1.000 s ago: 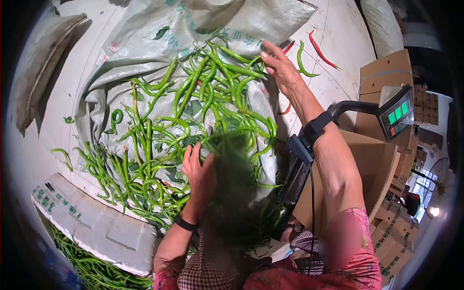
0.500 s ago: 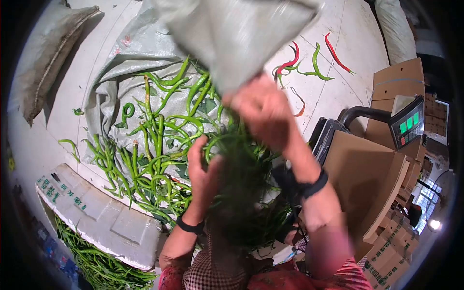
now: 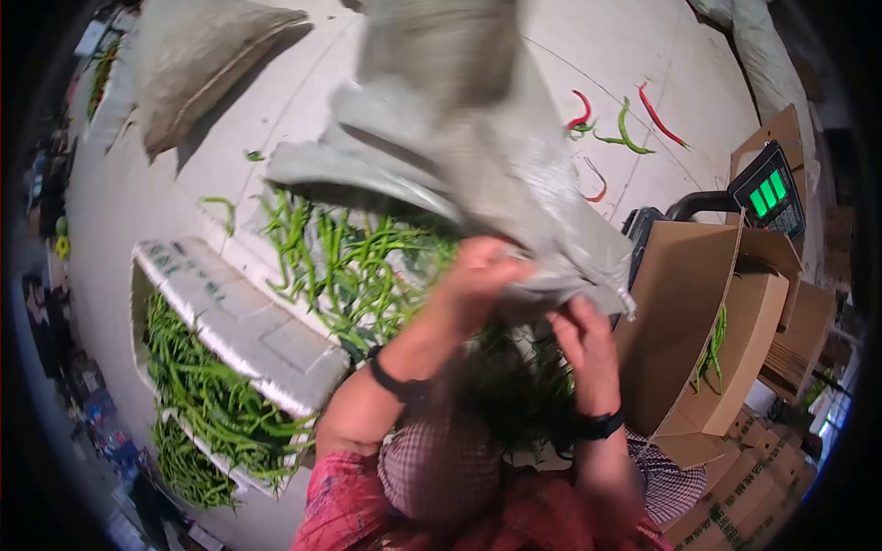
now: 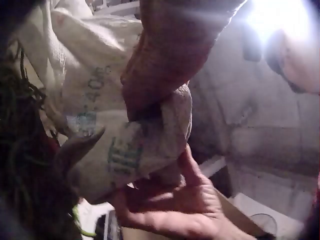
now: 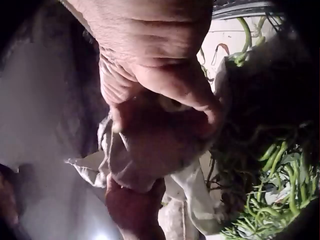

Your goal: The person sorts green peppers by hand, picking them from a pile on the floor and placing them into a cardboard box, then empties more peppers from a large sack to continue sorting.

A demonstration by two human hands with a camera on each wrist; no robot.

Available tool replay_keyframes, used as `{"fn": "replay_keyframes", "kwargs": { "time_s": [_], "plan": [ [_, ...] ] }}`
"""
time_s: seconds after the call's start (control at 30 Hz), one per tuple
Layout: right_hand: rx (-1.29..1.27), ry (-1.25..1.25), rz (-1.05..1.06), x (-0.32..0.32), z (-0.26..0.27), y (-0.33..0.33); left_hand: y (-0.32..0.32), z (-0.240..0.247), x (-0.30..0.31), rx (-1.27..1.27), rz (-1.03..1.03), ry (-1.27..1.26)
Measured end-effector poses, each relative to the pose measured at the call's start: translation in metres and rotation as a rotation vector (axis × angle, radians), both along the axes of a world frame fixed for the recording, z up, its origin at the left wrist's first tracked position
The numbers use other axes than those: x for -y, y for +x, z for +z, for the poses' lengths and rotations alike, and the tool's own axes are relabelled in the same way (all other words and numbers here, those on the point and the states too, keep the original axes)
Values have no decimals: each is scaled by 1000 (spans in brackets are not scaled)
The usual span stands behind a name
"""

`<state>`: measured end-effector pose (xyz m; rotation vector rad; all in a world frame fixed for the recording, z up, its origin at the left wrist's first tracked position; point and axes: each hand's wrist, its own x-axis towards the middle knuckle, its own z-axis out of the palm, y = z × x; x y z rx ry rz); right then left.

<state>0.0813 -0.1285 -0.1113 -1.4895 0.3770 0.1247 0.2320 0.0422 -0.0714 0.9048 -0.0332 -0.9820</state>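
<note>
Over pale concrete floor (image 3: 588,55), holding up grey woven plastic sack (image 3: 478,156) with left hand (image 3: 482,266) and right hand (image 3: 581,340), fingers clamped on its cloth. Probably worth tipping slowly.

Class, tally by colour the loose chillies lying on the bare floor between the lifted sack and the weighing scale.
Red chillies: 2
Green chilli: 1
Thin orange chilli: 1
Total: 4
</note>
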Motion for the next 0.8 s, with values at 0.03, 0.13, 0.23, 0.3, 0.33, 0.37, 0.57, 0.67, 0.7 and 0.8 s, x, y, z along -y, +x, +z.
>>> {"fn": "replay_keyframes", "kwargs": {
  "time_s": [0.03, 0.13, 0.23, 0.3, 0.33, 0.37, 0.57, 0.67, 0.7, 0.8],
  "plan": [
    [68, 734, -413, -6, -3, 9, -13, 7, 6, -86, -59, -169],
    [176, 1068, -370, 1, 18, 19, -39, 26, 18, 295, -166, 35],
    [-49, 953, -359, 8, 19, 39, -52, 1, 5, 903, -90, 352],
    [-44, 854, -375, -9, 25, 58, -62, 0, -7, 1082, -87, 530],
    [-36, 752, -401, -16, 30, 67, -63, 2, -16, 1150, 14, 584],
    [-33, 753, -406, -16, 37, 74, -61, 3, -26, 1217, 115, 635],
    [148, 1004, -95, 14, 84, 106, 7, 26, -79, 1400, 504, 993],
    [169, 850, -55, -11, 135, 123, 42, -16, -61, 1766, 302, 744],
    [164, 849, -66, -18, 140, 130, 49, -36, -53, 2197, 234, 714],
    [231, 843, 160, -20, 141, 147, 34, -67, 8, 997, 306, 326]
  ]
}}
